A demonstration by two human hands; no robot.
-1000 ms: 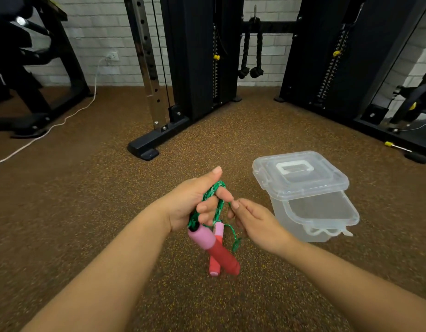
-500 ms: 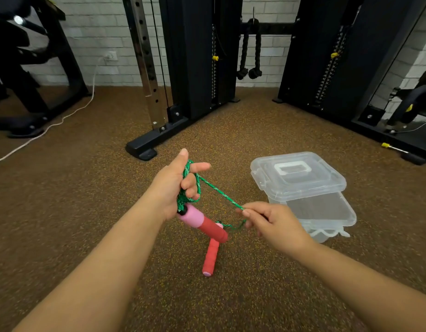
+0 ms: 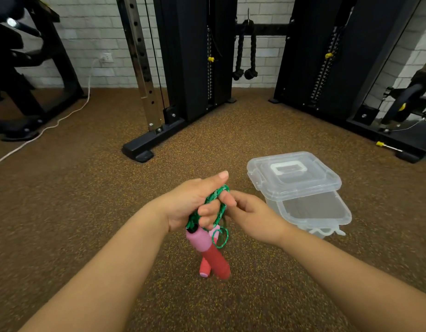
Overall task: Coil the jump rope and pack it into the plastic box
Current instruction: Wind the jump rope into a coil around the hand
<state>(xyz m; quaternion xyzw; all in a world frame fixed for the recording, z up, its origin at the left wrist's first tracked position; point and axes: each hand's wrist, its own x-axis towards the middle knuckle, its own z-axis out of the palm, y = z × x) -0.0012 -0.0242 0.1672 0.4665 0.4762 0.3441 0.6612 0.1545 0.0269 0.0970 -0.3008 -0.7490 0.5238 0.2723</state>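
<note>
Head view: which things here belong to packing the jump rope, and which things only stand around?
Belong to the job:
green rope, wound on the left hand
two pink-red handles
right hand at the rope
plastic box, its lid set across it

Only standing around:
cable machine
black rope attachment
white cable

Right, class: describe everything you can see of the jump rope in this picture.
The jump rope has a green braided cord and two foam-looking handles, pink at the top and red below. The cord is wound in loops round the fingers of the left hand, which grips it. The right hand meets the coil at its fingertips. Both handles hang down, crossing, above the floor. A small loop dangles beside them.
</note>
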